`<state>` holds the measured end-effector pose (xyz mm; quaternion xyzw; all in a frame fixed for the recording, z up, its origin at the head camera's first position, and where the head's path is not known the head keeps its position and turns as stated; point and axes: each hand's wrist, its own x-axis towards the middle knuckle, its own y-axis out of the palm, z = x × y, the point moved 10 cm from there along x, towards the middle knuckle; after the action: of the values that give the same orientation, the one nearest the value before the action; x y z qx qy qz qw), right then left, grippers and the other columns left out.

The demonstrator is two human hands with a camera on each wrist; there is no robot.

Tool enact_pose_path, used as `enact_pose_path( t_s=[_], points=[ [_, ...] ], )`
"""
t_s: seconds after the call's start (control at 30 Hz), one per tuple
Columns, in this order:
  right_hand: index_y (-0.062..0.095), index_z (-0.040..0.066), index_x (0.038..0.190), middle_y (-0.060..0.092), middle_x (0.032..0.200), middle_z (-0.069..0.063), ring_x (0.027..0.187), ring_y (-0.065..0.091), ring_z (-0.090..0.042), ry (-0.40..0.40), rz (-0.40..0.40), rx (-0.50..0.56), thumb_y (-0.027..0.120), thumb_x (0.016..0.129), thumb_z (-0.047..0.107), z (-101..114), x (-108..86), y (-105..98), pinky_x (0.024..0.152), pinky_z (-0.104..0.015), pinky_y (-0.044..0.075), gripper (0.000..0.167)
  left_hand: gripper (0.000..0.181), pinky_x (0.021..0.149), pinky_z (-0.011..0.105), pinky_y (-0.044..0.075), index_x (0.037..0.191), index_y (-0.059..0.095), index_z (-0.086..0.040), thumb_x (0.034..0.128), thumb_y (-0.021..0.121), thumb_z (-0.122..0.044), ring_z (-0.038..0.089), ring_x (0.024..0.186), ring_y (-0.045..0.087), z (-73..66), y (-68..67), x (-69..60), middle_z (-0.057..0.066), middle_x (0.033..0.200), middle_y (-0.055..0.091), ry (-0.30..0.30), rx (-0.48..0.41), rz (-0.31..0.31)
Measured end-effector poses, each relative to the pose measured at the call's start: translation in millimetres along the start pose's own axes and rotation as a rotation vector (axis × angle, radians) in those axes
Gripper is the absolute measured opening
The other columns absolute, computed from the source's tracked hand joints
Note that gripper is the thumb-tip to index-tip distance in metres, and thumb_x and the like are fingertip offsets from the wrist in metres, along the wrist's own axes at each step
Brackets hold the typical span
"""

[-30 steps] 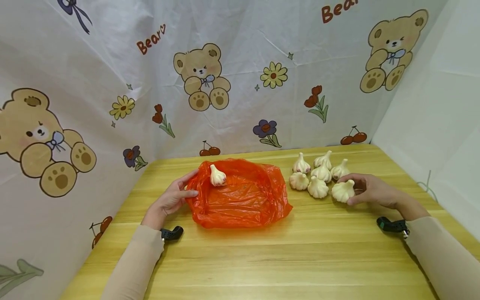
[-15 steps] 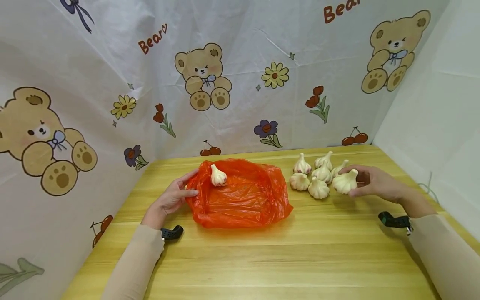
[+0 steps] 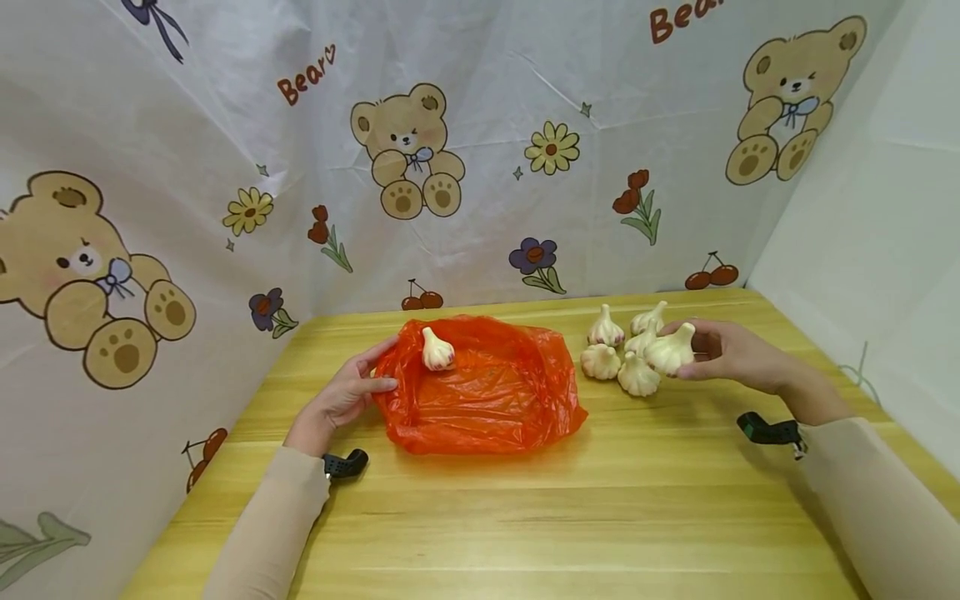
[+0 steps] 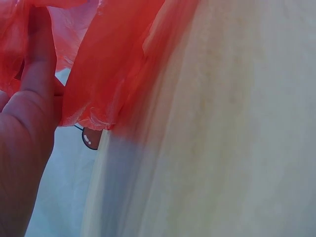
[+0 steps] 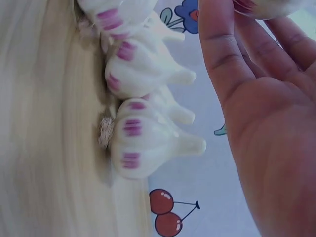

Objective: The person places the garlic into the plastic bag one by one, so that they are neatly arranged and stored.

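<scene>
An orange-red plastic bag [image 3: 480, 408] lies spread with its mouth wide on the table, one garlic bulb [image 3: 438, 350] showing inside its back left part. My left hand [image 3: 348, 392] holds the bag's left side, thumb over the near face; the other fingers are partly hidden by the plastic in the left wrist view. Between the thumb and fingers of my right hand [image 3: 738, 358] is another garlic bulb [image 3: 671, 350], raised above the table in front of the loose bulbs. Several more garlic bulbs [image 3: 639, 375] stand clustered right of the bag; the held one partly covers some.
The wooden table [image 3: 525, 525] stretches in front of the bag. A white cloth [image 3: 480, 242] printed with bears and flowers hangs behind and at the left. A plain white wall [image 3: 892, 250] stands at the right, with a thin cable [image 3: 862, 371] near the table edge.
My right hand has lifted the garlic bulb off the table and carried it slightly left, over the cluster. The left hand and the bag have stayed in place.
</scene>
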<state>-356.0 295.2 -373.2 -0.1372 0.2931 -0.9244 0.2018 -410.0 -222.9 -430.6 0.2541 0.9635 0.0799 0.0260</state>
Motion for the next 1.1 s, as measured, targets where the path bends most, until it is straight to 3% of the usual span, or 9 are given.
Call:
enact_pose_path(
  t_s=[0.17,0.33,0.47,0.67,0.87,1.1],
  points=[
    [0.054,0.008,0.14,0.072,0.103,-0.003,0.09,0.067,-0.011,-0.004,-0.012,-0.024,0.075,0.094,0.013,4.1,8.9,3.0,0.075,-0.024,0.057,0.05,0.087,0.09,0.035,0.063,0.166,0.022,-0.017,0.0937,0.06,0.014,0.018,0.122,0.064,1.8,-0.6,1.2,0.014,0.169,0.022,-0.008,-0.002,-0.005],
    [0.054,0.008,0.141,0.072,0.113,-0.003,0.098,0.067,-0.01,-0.028,0.009,-0.005,0.074,0.095,0.014,12.2,25.0,11.1,0.08,-0.023,0.059,0.05,0.086,0.091,0.035,0.062,0.165,0.024,-0.018,0.0936,0.06,0.014,0.019,0.124,0.063,1.7,-2.1,1.4,0.012,0.166,0.027,-0.003,0.0,-0.012],
    [0.053,0.008,0.144,0.069,0.112,-0.009,0.095,0.066,-0.013,-0.028,0.043,0.009,0.074,0.096,0.017,19.8,38.9,21.7,0.075,-0.027,0.061,0.054,0.086,0.091,0.035,0.062,0.165,0.024,-0.017,0.0934,0.059,0.015,0.019,0.123,0.063,1.2,-1.6,0.9,0.012,0.164,0.029,-0.001,0.001,-0.015],
    [0.055,0.018,0.141,0.069,0.117,-0.009,0.101,0.066,-0.021,0.005,0.079,-0.012,0.077,0.094,0.027,30.2,57.2,38.0,0.08,-0.031,0.061,0.053,0.087,0.091,0.033,0.062,0.166,0.022,-0.016,0.0929,0.059,0.015,0.015,0.12,0.064,1.9,0.4,0.7,0.014,0.167,0.024,-0.009,0.006,-0.022],
    [0.057,0.026,0.137,0.07,0.11,-0.006,0.1,0.066,-0.025,0.038,0.063,-0.051,0.079,0.09,0.039,38.6,72.2,47.9,0.081,-0.029,0.06,0.054,0.088,0.092,0.034,0.062,0.166,0.022,-0.016,0.0925,0.061,0.013,0.017,0.123,0.063,2.6,1.2,1.5,0.017,0.168,0.021,-0.012,0.011,-0.017],
    [0.056,0.022,0.139,0.065,0.124,-0.008,0.113,0.065,-0.027,0.017,0.08,0.026,0.079,0.091,0.036,56.6,86.4,58.2,0.09,-0.029,0.059,0.054,0.089,0.093,0.033,0.062,0.166,0.022,-0.016,0.092,0.062,0.013,0.016,0.125,0.061,2.5,0.5,1.2,0.016,0.17,0.02,-0.013,0.009,-0.021]
  ],
)
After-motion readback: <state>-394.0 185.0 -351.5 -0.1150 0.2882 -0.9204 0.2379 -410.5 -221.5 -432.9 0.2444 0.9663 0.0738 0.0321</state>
